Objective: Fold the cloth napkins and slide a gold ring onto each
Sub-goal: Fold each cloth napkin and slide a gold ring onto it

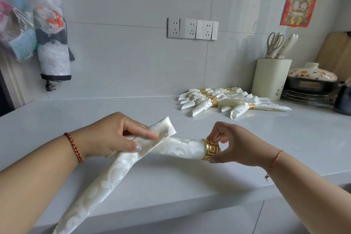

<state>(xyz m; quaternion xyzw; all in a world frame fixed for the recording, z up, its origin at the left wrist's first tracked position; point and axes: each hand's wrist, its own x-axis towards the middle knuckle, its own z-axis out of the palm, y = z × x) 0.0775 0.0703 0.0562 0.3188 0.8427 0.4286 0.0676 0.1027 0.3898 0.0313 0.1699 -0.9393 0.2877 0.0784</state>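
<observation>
Napkin first: a cream, damask-patterned cloth napkin (133, 157) folded into a long band is held just above the pale grey table (266, 148), bent in the middle, with one tail hanging off the front edge toward 7 o'clock and a short end poking up at 11 o'clock from the left hand. A gold metal ring with a cut-out Greek-key pattern (211, 149) has been started onto the folded end at 3 o'clock. The left hand (112, 137) has its grip pinched on the fabric near the bend, thumb underneath. The right hand (228, 144) has a narrow fingertip grip on the ring itself.

What could go wrong, probably: the satin looks pretty slippery, so the folds could be pushed apart or bunched up ahead of the ring if it gets shoved too fast. The ring looks like a snug fit, so the weave could be snagged on the cut-out edges. If the left pinch is loosened, the hanging tail could drag the whole thing off the table.

A pile of finished ringed napkins (228, 102) is lying at 1 o'clock, near a matte cream utensil holder (270, 80) with scissors in it.
</observation>
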